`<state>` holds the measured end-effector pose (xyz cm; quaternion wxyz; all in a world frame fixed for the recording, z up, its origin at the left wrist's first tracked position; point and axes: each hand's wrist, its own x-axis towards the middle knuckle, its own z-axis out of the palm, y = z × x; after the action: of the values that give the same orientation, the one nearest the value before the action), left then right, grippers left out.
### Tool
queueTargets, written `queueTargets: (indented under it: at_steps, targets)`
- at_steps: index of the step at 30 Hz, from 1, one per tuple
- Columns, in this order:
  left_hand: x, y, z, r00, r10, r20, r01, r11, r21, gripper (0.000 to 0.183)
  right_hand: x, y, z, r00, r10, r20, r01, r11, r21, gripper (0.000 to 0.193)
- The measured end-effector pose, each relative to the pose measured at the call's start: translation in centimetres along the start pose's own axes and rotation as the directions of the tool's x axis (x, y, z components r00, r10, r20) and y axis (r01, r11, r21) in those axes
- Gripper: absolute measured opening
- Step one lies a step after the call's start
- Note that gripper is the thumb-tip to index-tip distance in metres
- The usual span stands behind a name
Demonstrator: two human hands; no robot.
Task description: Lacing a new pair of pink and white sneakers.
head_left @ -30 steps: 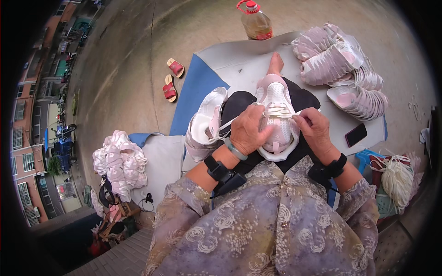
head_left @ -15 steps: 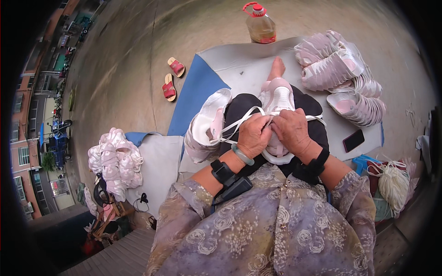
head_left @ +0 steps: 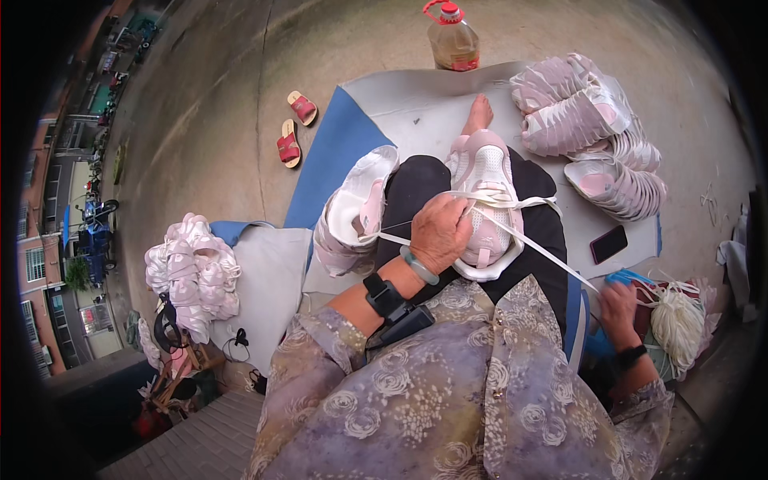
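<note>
A pink and white shoe upper (head_left: 484, 166) lies across my lap, its toe pointing away. My left hand (head_left: 442, 232) is closed at its left side, fingers pinching a white shoelace by the eyelets. From there the shoelace (head_left: 552, 258) runs taut down to the right, to my right hand (head_left: 620, 310), which is closed on it beside my right hip and somewhat blurred. Another lace strand loops over the upper's right side. Against my left thigh stands a second pink and white shoe upper (head_left: 352, 216), with a lace strand running from it toward my left hand.
Nested shoe uppers (head_left: 584, 120) are stacked at the right, above a dark phone (head_left: 610, 245). A bundle of white laces (head_left: 680, 324) lies beyond my right hand. More uppers (head_left: 192, 276) are heaped at left. Red slippers (head_left: 290, 144) and an oil jug (head_left: 454, 40) stand farther off.
My right hand has moved from the shoe upper down to the right, drawing the lace out straight. My left hand stays at the upper. The loose loop on the left has been pulled away.
</note>
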<state>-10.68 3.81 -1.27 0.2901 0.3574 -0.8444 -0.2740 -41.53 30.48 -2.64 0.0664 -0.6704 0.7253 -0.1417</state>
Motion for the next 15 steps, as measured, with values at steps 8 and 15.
queueTargets:
  at_steps: [8, 15]
  targets:
    - [1.1, -0.3, -0.8, 0.984, -0.167, 0.068, 0.170, 0.985, -0.041, 0.017, -3.4, 1.4, 1.3, 0.922, 0.210, 0.324, -0.218, 0.976, -0.009, 0.010]
    - [2.6, -1.6, 0.2, 0.955, -0.274, 0.117, 0.283, 0.956, -0.076, 0.014, 8.7, -6.0, 0.8, 0.999, 0.034, -0.041, -0.018, 0.945, 0.327, 0.023]
